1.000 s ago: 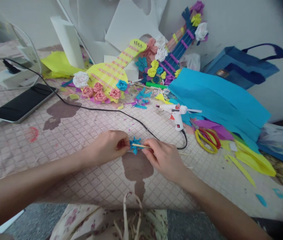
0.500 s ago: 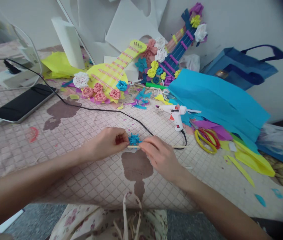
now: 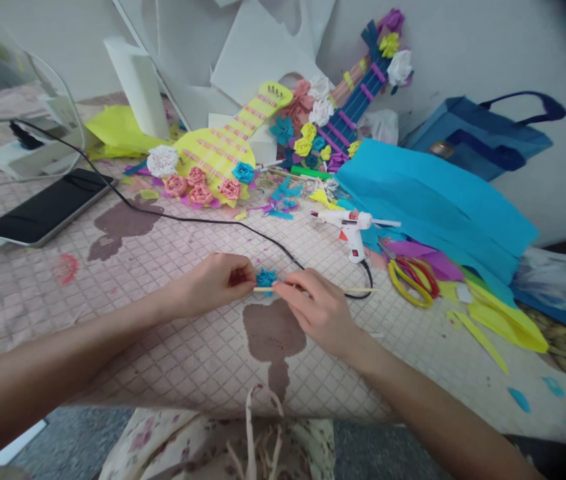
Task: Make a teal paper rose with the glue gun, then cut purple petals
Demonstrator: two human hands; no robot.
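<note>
Between my hands is a small blue paper flower [image 3: 265, 278] with pointed, spread petals. A thin wooden stick [image 3: 361, 290] runs across just in front of it, its right part passing under my right fingers. My left hand [image 3: 217, 283] is closed in a pinch at the flower's left side, by the stick's left end. My right hand [image 3: 315, 307] pinches the stick beside the flower's right edge. The fingertips partly hide both the flower and the stick.
Behind my hands lies a white glue gun [image 3: 355, 230] with a black cord [image 3: 223, 221]. Yellow-handled scissors [image 3: 410, 283] and blue paper [image 3: 433, 193] are at right. A yellow paper guitar [image 3: 217, 160] stands behind; a phone [image 3: 45, 207] lies left.
My right fingertips have shifted slightly left along the stick, closer to the flower's front. The left hand keeps its pinch with hardly any movement.
</note>
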